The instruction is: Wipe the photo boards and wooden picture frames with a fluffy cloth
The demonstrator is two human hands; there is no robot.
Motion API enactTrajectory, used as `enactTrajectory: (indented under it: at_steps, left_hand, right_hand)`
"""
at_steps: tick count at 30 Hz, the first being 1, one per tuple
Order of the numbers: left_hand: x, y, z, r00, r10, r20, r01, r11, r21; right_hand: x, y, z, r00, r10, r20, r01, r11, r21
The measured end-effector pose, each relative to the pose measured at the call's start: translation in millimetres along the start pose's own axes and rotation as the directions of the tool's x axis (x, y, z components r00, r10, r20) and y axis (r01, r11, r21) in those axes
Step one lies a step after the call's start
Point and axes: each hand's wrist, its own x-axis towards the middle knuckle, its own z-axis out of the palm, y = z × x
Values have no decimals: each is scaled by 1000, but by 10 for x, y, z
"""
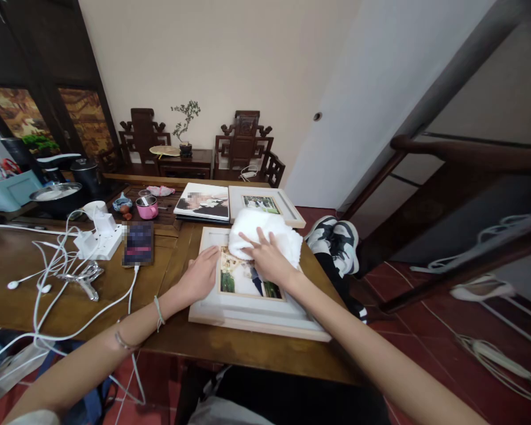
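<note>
A picture frame (265, 314) with a pale wooden rim and a photo (234, 277) in it lies flat near the table's front edge. My left hand (199, 276) rests on its left side, fingers stretched out over the border. A fluffy white cloth (261, 227) lies bunched over the frame's far right part. On the cloth's near side my right hand (268, 257) presses down, its fingers spread apart. Cloth and right hand cover part of the photo.
Behind lie a second frame (289, 208) and a photo album (203, 202). To the left are a phone (138, 243), a power strip (101, 241), tangled white cables (48, 271) and a pink cup (147, 208). Another person's shoes (343, 239) show beyond the right edge.
</note>
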Motion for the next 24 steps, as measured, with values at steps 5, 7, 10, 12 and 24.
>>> enactTrajectory:
  at_steps: [5, 7, 10, 12, 24]
  left_hand:
    - [-3, 30, 4, 999, -39, 1, 39, 999, 20]
    - [-5, 48, -1, 999, -47, 4, 47, 999, 25]
    - [-6, 61, -9, 999, -44, 9, 44, 999, 25]
    - [-8, 58, -12, 999, -42, 17, 41, 999, 22]
    - [3, -21, 33, 978, -1, -211, -40, 980, -193]
  right_hand:
    - [-577, -337, -320, 965, -168, 204, 121, 968, 221]
    - [-864, -436, -491, 925, -265, 272, 163, 924, 347]
    - [-1051, -470, -617, 897, -305, 319, 153, 893, 422]
    - [-957, -425, -572, 914, -264, 308, 138, 916, 377]
    - [277, -527, -235, 992, -98, 85, 104, 993, -64]
